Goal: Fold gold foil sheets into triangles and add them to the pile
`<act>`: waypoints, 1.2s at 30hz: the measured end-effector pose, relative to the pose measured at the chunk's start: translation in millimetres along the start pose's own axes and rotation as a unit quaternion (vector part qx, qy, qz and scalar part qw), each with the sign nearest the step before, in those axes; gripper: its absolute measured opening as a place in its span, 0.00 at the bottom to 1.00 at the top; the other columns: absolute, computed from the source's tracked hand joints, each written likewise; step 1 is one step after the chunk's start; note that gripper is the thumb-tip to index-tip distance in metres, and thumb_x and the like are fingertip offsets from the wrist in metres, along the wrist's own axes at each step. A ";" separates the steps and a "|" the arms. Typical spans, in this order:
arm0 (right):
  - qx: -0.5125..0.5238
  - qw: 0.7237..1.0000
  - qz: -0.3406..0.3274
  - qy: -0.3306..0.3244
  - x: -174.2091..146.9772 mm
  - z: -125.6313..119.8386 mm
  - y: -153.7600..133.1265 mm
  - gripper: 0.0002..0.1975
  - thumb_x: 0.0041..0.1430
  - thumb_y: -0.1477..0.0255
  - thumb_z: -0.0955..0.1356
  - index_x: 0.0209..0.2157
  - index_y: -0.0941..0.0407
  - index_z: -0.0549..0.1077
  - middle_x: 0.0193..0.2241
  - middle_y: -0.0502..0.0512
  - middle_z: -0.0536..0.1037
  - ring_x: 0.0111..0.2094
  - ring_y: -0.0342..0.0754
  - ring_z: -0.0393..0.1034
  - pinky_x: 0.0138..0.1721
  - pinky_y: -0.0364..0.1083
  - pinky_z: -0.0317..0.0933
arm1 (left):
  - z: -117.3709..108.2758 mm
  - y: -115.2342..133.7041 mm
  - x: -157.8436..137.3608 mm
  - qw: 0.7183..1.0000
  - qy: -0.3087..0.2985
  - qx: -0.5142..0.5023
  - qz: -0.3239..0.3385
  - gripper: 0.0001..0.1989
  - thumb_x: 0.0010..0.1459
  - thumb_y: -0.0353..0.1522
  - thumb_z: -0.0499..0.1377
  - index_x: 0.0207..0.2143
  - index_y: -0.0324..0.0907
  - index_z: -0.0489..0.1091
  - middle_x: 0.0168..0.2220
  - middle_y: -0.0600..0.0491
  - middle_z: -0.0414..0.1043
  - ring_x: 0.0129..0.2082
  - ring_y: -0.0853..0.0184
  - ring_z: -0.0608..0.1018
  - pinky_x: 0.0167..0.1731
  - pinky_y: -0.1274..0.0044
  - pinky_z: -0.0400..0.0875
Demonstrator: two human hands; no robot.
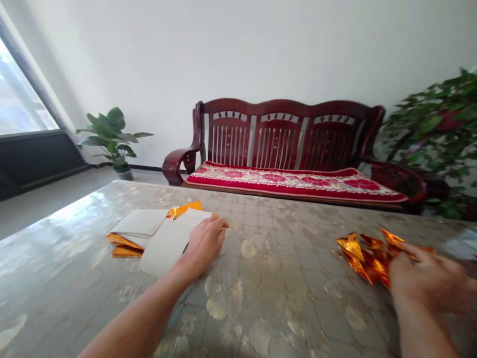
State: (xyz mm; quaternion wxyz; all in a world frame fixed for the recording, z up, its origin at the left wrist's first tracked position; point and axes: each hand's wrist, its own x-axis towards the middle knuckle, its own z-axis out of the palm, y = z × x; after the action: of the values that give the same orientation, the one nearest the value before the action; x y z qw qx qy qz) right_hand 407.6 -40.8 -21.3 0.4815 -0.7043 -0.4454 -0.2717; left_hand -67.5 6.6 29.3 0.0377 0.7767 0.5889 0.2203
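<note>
My left hand is closed at the right end of a white-backed sheet of foil paper, fingers close together. The thumb side is partly hidden. Beside that sheet lies another white-backed piece. Shiny orange-gold folds show under its near edge, and more gold foil pokes out behind. Over at the right, my right hand is blurred by motion at a small heap of folded, pointed gold foil pieces. One finger reaches over the heap; whether the hand grips a piece is unclear.
Both hands are over a large table with a glossy, flower-patterned cover. A clear plastic-looking item lies at its right edge. Behind stand a dark red wooden bench with a floral seat cover, a potted plant and a leafy plant.
</note>
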 end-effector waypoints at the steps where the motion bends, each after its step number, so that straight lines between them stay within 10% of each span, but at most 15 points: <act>1: -0.051 0.995 0.080 0.028 -0.5 -2.3 -3.7 0.21 0.54 0.65 0.65 0.50 0.44 0.78 0.38 0.67 0.73 0.42 0.73 0.63 0.32 0.63 0.51 | -3.6 -2.5 1.9 1.000 -0.010 0.018 -0.008 0.11 0.60 0.28 0.54 0.40 0.45 0.75 0.42 0.51 0.77 0.44 0.61 0.77 0.41 0.74 0.68; 4: -0.075 0.991 0.106 0.015 -0.4 -3.8 -22.4 0.23 0.51 0.69 0.66 0.50 0.43 0.78 0.39 0.64 0.77 0.41 0.71 0.66 0.31 0.61 0.54 | -14.6 -11.4 7.0 0.997 -0.016 0.072 -0.029 0.10 0.60 0.30 0.54 0.38 0.46 0.76 0.40 0.51 0.77 0.43 0.60 0.77 0.41 0.73 0.67; 15: 0.071 0.978 -0.168 -0.107 -31.7 41.8 -98.0 0.17 0.52 0.78 0.61 0.31 0.52 0.80 0.36 0.55 0.78 0.38 0.51 0.72 0.39 0.49 0.65 | -30.7 -73.2 19.5 0.966 -0.123 0.179 -0.141 0.21 0.54 0.39 0.60 0.51 0.46 0.72 0.51 0.42 0.72 0.49 0.51 0.75 0.44 0.67 0.69; 22: 0.099 0.957 -0.147 -0.231 -56.3 56.1 -102.9 0.16 0.54 0.76 0.61 0.30 0.50 0.80 0.38 0.50 0.79 0.37 0.48 0.75 0.37 0.46 0.66 | -18.1 -88.0 24.8 0.963 -0.142 0.178 -0.147 0.16 0.58 0.36 0.59 0.48 0.42 0.74 0.48 0.42 0.75 0.49 0.55 0.76 0.46 0.70 0.68; 36: 0.089 0.949 -0.111 -0.281 -58.2 59.3 -99.0 0.17 0.55 0.73 0.60 0.30 0.50 0.80 0.37 0.49 0.81 0.37 0.47 0.76 0.38 0.46 0.66 | -14.8 -76.0 27.1 0.952 -0.130 0.210 -0.179 0.17 0.61 0.26 0.48 0.41 0.36 0.77 0.43 0.37 0.78 0.44 0.52 0.79 0.39 0.69 0.71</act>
State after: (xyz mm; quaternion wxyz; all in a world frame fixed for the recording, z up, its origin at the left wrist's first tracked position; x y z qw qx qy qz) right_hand 290.3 6.2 -48.4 0.3643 -0.6523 -0.6606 -0.0735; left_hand -135.8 51.9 26.5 -0.0114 0.6705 0.7415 -0.0217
